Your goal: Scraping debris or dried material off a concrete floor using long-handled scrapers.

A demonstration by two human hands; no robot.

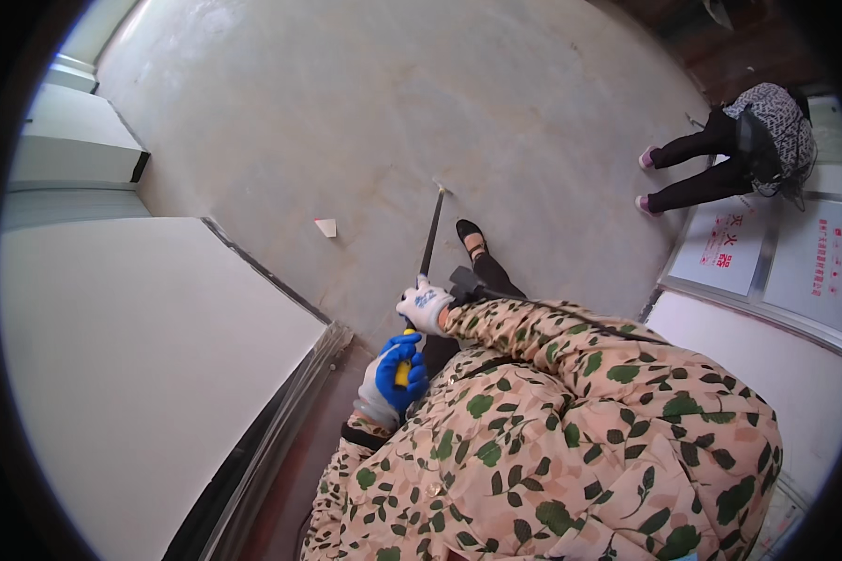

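A long-handled floor scraper (431,235) slants down from my hands to the concrete floor. Its dark pole ends in a small narrow head (442,186) at floor level. My left hand (393,375), in a white glove with a blue coated palm, is wrapped around the yellow grip (402,372) at the upper end. Further down the pole, my right hand (426,306) in a similar glove closes around the shaft. My foot in a black shoe (471,237) stands just right of the scraper head. A small pale scrap (327,228) lies on the floor left of the pole.
White wall sections (147,336) with dark lower edges run along the left. At the right, another person (765,147) bends over near a metal-framed cabinet (765,238) bearing red writing. Bare concrete floor (365,105) stretches ahead.
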